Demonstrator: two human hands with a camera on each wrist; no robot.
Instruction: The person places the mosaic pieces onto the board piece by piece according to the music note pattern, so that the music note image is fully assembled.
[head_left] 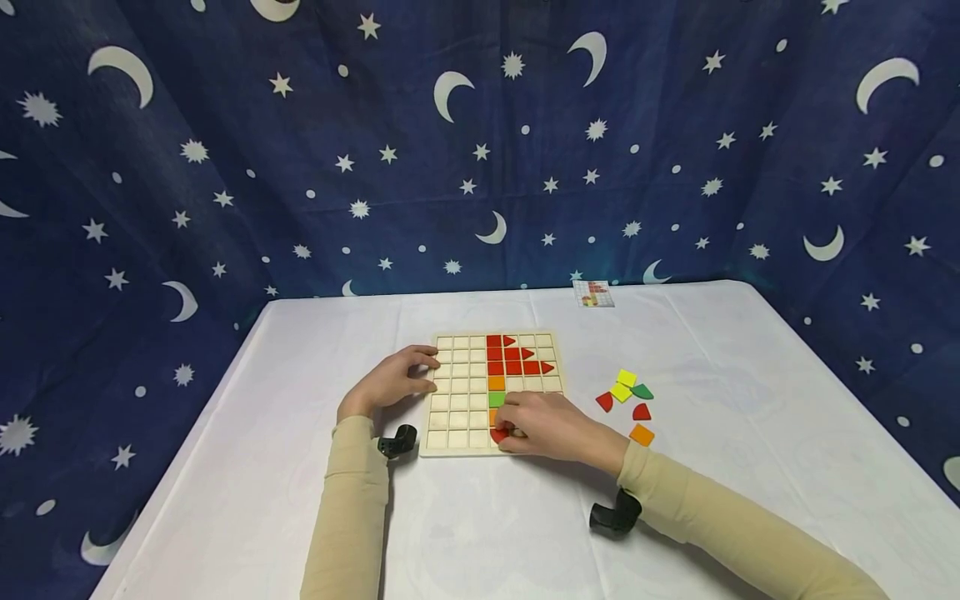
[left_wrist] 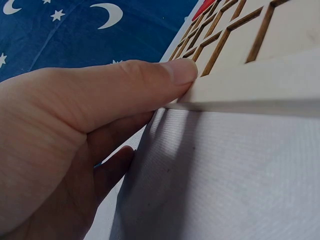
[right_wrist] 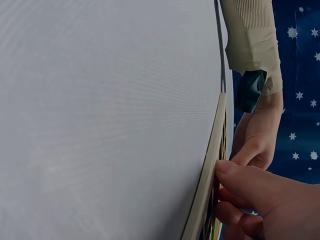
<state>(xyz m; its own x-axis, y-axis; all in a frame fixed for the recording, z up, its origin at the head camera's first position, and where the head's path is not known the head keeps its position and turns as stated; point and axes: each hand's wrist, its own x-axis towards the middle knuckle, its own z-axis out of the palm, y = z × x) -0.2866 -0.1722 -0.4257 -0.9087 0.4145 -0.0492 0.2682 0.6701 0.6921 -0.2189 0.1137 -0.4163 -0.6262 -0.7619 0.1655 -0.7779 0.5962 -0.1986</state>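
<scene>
One board (head_left: pixel 477 385), one card (head_left: pixel 593 295) — six loose tiles (head_left: pixel 621 392).

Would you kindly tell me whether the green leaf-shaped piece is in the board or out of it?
Out: the head view shows the green piece on the white cloth, right of the board.

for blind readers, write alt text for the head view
A person's right hand pinches a red rounded tile on a square pale wooden grid board; the left hand touches its left edge. Loose yellow, red, green and orange tiles lie right of the board.
</scene>
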